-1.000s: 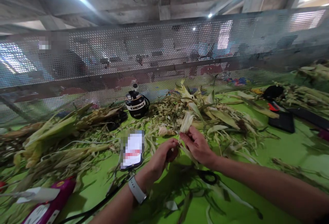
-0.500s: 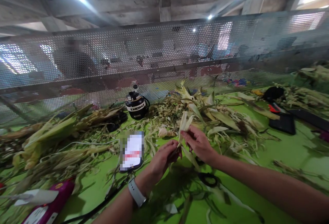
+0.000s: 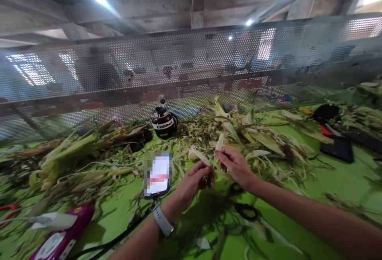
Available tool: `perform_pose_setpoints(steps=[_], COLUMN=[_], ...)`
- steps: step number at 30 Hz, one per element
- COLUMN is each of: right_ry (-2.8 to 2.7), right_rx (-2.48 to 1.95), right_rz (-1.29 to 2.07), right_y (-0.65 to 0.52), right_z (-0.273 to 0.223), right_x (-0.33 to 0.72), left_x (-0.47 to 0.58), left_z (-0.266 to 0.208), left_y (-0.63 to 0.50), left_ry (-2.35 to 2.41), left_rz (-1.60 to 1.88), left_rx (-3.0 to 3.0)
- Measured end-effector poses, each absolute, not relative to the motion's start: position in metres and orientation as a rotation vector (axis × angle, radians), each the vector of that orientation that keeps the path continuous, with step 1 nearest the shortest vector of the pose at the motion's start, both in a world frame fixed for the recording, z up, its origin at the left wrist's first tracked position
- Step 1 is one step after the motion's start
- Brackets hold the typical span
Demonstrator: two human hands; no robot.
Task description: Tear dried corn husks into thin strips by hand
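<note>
Pale corn husk strips (image 3: 220, 143) stick up between my two hands, which meet over the green table (image 3: 191, 228). My left hand (image 3: 198, 178), with a light watch strap on its wrist, pinches the lower part of the strips; one strip slants off to the left above its thumb. With thumb and fingers closed, my right hand (image 3: 234, 166) grips the upright strip just to the right. Beneath the right wrist lie the black handles of scissors (image 3: 246, 211). Behind the hands a heap of dry husks (image 3: 259, 132) spreads across the table.
A black jug marked ENERGY (image 3: 164, 124) stands before a perforated metal screen (image 3: 191, 65). Left of my hands are a phone (image 3: 158, 176), a magenta power strip (image 3: 64, 232) and piled husks (image 3: 65, 156). A dark phone (image 3: 337, 148) lies at the right. A person (image 3: 97, 71) is behind the screen.
The husk strips between my hands have spread apart, one now leaning left and one upright. My right hand has shifted slightly right and down. The whole view has moved a little.
</note>
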State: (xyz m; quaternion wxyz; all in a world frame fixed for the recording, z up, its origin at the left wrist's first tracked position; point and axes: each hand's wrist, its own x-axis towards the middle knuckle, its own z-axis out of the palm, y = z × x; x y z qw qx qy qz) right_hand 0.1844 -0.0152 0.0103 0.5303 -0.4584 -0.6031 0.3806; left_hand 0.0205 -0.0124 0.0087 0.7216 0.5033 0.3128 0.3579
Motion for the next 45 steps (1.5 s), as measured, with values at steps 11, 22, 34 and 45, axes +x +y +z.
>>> perform_pose_setpoints(steps=[11,22,34,45], right_ry=[-1.372,-1.713,-1.909,-2.178], right_rx=[-1.074,-1.107,-1.203,-1.148], right_rz=[0.551,1.043,0.541,0.19], right_y=[-0.017,-0.029,-0.034,-0.032], right_z=[0.027,-0.004,0.003,-0.002], right_x=[0.19,0.167,0.171,0.177], left_x=[0.028,0.031,0.029,0.027], left_z=[0.007,0.002,-0.002,0.0], left_y=[-0.006,-0.01,-0.005,-0.002], left_ry=[0.797,0.716,0.853,0.82], left_rz=[1.167,1.25,1.308,1.322], left_rx=[0.826,0.755,0.815,0.847])
